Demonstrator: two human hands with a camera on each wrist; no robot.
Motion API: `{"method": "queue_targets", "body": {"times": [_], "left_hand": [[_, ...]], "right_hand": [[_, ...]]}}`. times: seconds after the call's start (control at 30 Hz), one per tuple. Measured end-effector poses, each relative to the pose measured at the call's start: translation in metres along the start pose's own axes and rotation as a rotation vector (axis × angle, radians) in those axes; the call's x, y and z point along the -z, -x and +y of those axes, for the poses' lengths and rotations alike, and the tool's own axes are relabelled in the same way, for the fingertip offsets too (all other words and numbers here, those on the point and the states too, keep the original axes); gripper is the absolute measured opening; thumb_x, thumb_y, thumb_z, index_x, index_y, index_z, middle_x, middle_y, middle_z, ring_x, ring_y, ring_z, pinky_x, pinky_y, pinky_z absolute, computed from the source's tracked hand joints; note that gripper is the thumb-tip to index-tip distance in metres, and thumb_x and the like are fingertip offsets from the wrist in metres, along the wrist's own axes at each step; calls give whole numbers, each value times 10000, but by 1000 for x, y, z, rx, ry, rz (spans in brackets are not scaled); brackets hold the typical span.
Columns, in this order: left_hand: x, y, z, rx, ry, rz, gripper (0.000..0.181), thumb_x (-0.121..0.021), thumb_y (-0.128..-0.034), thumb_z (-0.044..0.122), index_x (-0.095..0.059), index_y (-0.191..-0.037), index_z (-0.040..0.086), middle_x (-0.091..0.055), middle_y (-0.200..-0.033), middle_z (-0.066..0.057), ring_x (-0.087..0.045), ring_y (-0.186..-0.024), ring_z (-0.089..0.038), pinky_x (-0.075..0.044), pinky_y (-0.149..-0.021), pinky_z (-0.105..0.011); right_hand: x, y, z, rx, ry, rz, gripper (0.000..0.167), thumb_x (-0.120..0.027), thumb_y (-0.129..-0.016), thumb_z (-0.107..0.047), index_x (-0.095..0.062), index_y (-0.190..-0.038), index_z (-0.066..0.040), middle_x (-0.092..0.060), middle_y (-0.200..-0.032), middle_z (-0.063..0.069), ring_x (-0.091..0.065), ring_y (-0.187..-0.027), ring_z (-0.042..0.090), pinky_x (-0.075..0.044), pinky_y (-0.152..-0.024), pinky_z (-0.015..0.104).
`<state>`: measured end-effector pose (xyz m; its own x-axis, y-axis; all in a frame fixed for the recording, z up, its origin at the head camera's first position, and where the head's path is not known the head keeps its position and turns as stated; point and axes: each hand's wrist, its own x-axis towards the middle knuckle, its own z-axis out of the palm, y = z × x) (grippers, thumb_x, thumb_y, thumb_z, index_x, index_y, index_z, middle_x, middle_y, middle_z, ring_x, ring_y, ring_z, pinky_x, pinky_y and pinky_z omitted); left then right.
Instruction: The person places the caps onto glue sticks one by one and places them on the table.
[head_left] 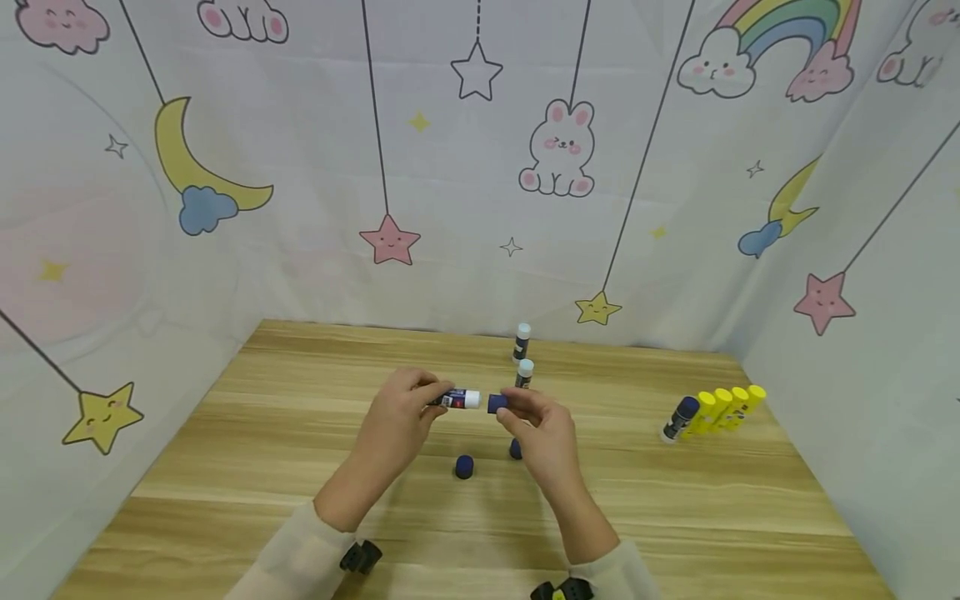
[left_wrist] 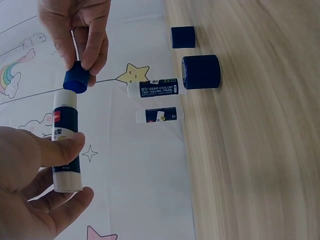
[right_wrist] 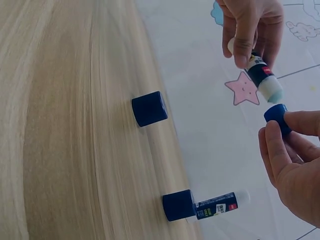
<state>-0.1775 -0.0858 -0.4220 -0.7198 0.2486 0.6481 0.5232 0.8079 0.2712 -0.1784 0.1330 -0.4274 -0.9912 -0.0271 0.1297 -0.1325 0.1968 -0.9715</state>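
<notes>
My left hand (head_left: 405, 412) grips a glue stick (left_wrist: 65, 122) with a dark blue label, held sideways above the table, its white uncapped end toward the right. My right hand (head_left: 546, 429) pinches a blue cap (right_wrist: 277, 119) between thumb and fingers. In the head view a small gap separates the cap from the glue stick's end. Below the hands, two more blue caps stand on the table: one cap (head_left: 464, 467) between the forearms, another cap (head_left: 515, 449) partly hidden by my right hand.
Two uncapped glue sticks stand behind the hands, a nearer one (head_left: 524, 373) and a farther one (head_left: 521, 342). At the right, a blue-capped glue stick (head_left: 679, 419) stands beside a row of several yellow sticks (head_left: 722, 408). A printed curtain (head_left: 315, 275) hangs behind the wooden table (head_left: 247, 467).
</notes>
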Motion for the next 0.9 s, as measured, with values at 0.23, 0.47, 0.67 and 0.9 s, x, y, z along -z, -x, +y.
{"method": "queue_targets", "body": {"times": [0.23, 0.47, 0.67, 0.9], "left_hand": [[-2, 1, 4, -15, 11, 0, 299, -867, -782, 48, -797, -1063, 121, -670, -1019, -13, -612, -944, -197, -563, -779, -299], [-3, 1, 7, -28, 2, 4, 305, -871, -776, 44, -796, -1063, 116, -668, -1017, -17, -614, -946, -201, -568, -787, -303], [-7, 1, 10, -46, -8, 2, 287, -869, -785, 62, -797, -1056, 121, -665, -1017, -19, -615, -937, -198, -568, -779, -299], [-7, 0, 17, -45, 9, 3, 278, -868, -785, 53, -799, -1046, 117, -678, -1004, -22, -613, -920, -193, -568, -772, -296]], "right_hand": [[-4, 0, 0, 40, -1, -10, 247, -759, -922, -131, -744, -1167, -102, -724, -1144, 55, -694, -1061, 212, -553, -956, 421], [-6, 1, -1, 28, 3, -7, 253, -750, -927, -114, -740, -1180, -106, -720, -1151, 60, -688, -1072, 217, -566, -937, 413], [-8, 0, -2, 11, 30, -5, 246, -732, -927, -51, -733, -1173, -57, -732, -1114, 92, -690, -1069, 251, -572, -926, 422], [-6, 2, -1, 32, 3, -12, 252, -752, -916, -73, -736, -1167, -71, -733, -1115, 73, -691, -1061, 233, -575, -915, 408]]}}
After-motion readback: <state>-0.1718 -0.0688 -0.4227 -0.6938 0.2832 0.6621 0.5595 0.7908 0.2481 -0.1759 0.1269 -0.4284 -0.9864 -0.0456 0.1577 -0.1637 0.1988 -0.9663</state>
